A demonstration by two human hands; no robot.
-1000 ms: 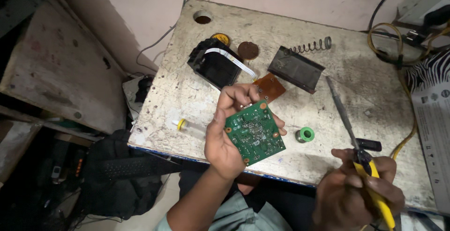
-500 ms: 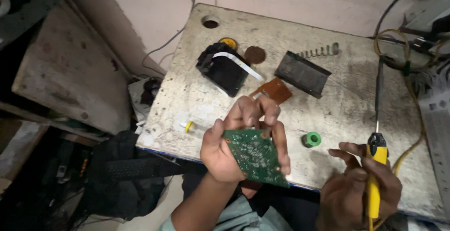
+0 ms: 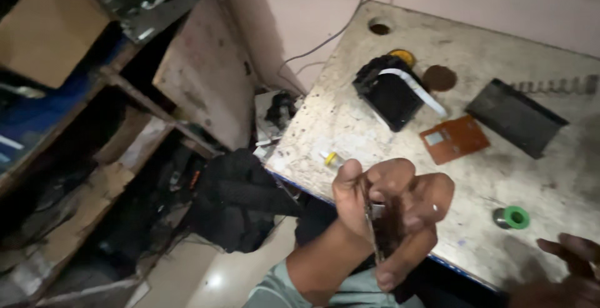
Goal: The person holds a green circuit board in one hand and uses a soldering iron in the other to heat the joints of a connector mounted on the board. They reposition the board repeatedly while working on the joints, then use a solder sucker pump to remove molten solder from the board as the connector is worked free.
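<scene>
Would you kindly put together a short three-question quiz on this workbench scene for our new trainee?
1. True or false: the left hand grips the circuit board so that it shows edge-on to the camera.
2. Which thing lies nearest the green spool on the table?
A. the orange card
B. the black box
C. the brown disc
3. Fill in: only the ______ of the right hand show, at the lower right corner.

Key
1. True
2. A
3. fingers
</scene>
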